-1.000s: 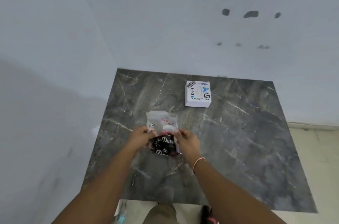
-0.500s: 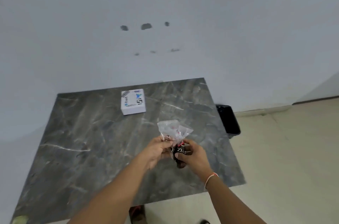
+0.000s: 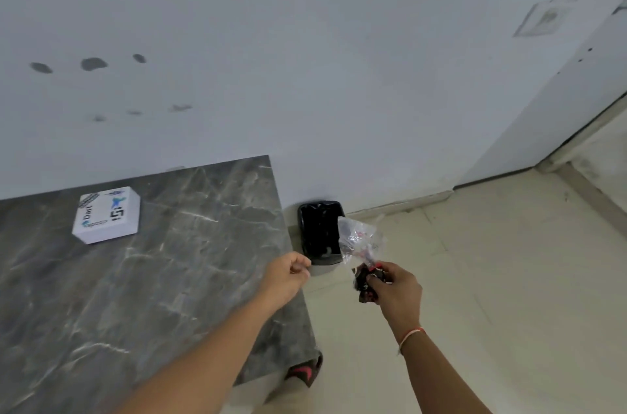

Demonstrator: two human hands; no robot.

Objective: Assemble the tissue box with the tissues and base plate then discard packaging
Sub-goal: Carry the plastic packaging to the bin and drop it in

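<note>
Head view: your right hand (image 3: 395, 288) grips the crumpled plastic packaging (image 3: 361, 244) beside the black bin (image 3: 319, 230); your left hand (image 3: 286, 278) hangs loosely curled, holding nothing.

Two bare forearms, no sleeves worn.
A thin red-and-white thread bracelet (image 3: 412, 335) is worn on the right wrist.

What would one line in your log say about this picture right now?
step: discard packaging | right hand: grips crumpled plastic wrapper | left hand: holds nothing | black bin: on floor beside table | white box: on table
</note>
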